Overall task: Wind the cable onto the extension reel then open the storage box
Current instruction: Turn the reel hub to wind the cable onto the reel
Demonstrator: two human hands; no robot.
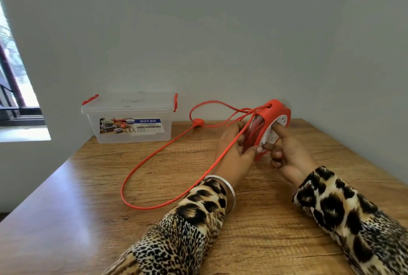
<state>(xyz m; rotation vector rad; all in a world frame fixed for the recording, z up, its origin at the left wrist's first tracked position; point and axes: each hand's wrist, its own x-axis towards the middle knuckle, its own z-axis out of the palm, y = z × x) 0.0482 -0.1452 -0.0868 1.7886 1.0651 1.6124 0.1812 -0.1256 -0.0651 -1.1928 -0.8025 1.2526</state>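
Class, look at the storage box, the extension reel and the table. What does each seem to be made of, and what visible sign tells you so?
Storage box: clear plastic, since you can see through its walls; red clips.
Extension reel: glossy red moulded plastic with a white face.
Table: wood-grain top with sheen; real wood or laminate, cannot tell.

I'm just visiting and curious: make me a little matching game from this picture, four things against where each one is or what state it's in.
Things:
1. storage box
2. extension reel
3. cable
4. bangle

States:
A. looped loosely across the table
B. on the left wrist
C. lid closed, by the wall
D. held upright between both hands

Pairs: 1-C, 2-D, 3-A, 4-B
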